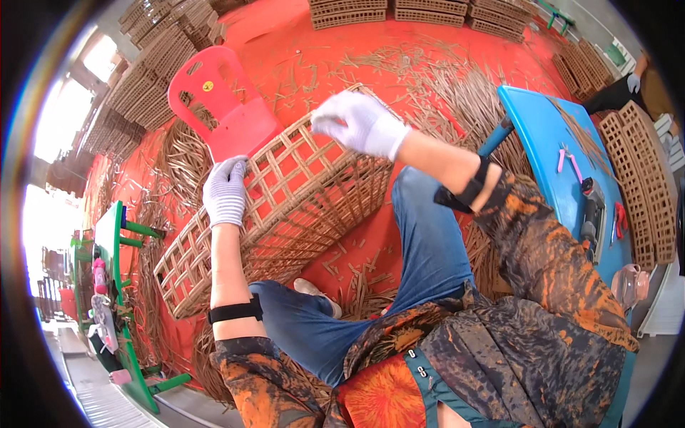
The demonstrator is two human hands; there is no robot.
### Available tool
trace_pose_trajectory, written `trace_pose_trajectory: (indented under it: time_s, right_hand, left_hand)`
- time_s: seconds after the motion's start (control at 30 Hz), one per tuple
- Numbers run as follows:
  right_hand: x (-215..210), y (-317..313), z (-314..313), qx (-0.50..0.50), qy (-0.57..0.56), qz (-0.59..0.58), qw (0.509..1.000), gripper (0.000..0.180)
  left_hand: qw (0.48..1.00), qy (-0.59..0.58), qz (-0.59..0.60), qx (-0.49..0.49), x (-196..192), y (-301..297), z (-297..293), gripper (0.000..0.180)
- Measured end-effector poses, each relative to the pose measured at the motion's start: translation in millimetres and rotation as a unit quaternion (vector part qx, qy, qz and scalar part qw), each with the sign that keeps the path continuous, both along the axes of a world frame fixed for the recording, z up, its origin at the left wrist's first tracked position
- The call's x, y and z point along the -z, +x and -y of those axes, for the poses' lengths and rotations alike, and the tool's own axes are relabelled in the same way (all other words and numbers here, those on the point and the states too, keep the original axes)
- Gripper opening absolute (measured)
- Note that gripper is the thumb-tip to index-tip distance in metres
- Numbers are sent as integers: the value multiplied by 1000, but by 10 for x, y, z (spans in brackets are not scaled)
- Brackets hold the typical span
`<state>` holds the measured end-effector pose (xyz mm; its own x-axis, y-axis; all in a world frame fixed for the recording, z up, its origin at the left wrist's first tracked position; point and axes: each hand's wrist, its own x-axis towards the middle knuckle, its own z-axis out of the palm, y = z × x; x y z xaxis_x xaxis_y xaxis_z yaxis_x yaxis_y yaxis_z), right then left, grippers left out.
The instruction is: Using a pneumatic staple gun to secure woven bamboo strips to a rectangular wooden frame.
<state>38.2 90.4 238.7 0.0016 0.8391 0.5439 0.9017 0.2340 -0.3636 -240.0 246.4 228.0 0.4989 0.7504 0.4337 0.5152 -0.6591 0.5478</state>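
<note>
A long brown basket [308, 187] of open lattice weave lies tilted across my front, its rim running from lower left to upper right. My left hand [225, 191], in a pale knit glove, is closed over the rim near the basket's middle. My right hand [362, 125], gloved alike, is at the upper right end of the basket with its fingers curled in. Whatever lies between those fingers is hidden. The basket's lower side slopes down above my knees.
Just beyond the basket is a red plastic chair [246, 130]. A blue table [546, 125] at right carries pink-handled pliers [569, 161] and a dark power tool [589, 217]. Loose brown strips [464, 93] litter the red floor. A green stool [107, 246] stands left; woven stacks [143, 82] rise behind.
</note>
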Motion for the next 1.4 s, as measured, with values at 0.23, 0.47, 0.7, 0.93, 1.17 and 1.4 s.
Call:
trace_pose_trajectory:
  time_s: [0.23, 0.47, 0.7, 0.93, 1.17, 1.4]
  right_hand:
    - [537, -4, 503, -46, 133, 80, 987, 44]
    - [567, -130, 291, -21, 182, 35, 983, 31]
    - [554, -108, 256, -28, 195, 70, 978, 26]
    - [220, -612, 273, -39, 109, 118, 986, 40]
    - [239, -1527, -256, -159, 102, 82, 979, 39]
    - [361, -1743, -421, -145, 97, 34, 984, 32]
  left_hand:
    - [975, 199, -48, 80, 120, 97, 1083, 39]
    - [982, 189, 8, -4, 292, 216, 1028, 36]
    - [966, 254, 47, 23, 376, 198, 1045, 31]
    - [959, 242, -38, -141, 448, -831, 934, 54]
    - [954, 227, -90, -171, 221, -1970, 777, 48]
    - [978, 137, 39, -154, 252, -1830, 729, 38]
